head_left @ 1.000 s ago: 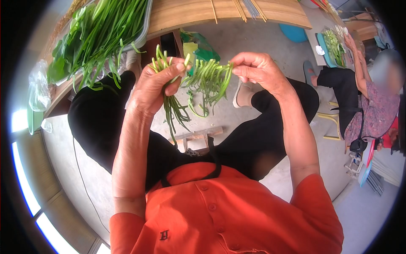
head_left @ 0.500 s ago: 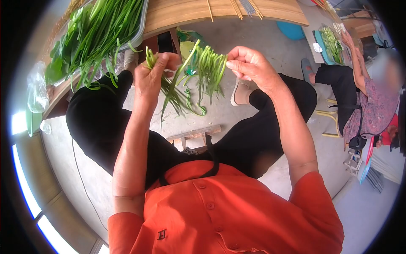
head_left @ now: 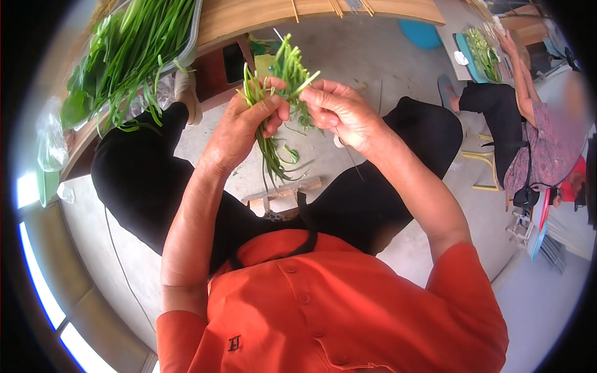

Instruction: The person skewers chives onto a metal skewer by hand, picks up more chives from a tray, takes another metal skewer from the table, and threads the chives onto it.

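Note:
My left hand (head_left: 254, 121) is closed around a small bunch of garlic chives (head_left: 268, 154), with their stem ends sticking up and leaves hanging below. Close beside it, my right hand (head_left: 343, 113) pinches a chive stem against a thin skewer. The skewer's tip (head_left: 278, 33) points up and to the left, and its other end shows below my right hand. Several folded chives (head_left: 290, 62) are gathered along it between my hands. Fingers partly hide where the skewer passes through.
A clear tray (head_left: 196, 31) heaped with long chives (head_left: 134, 56) stands on the wooden table (head_left: 249, 22). Bamboo sticks (head_left: 336, 7) lie at its far edge. A blue basin (head_left: 420, 33) sits beyond. At right, a seated co-worker (head_left: 541, 137) reaches near a tray of cut greens (head_left: 484, 55).
My hands have come together, the left moving right and the right moving left and slightly down. The row of folded chives has tilted, and the skewer's tip is now visible.

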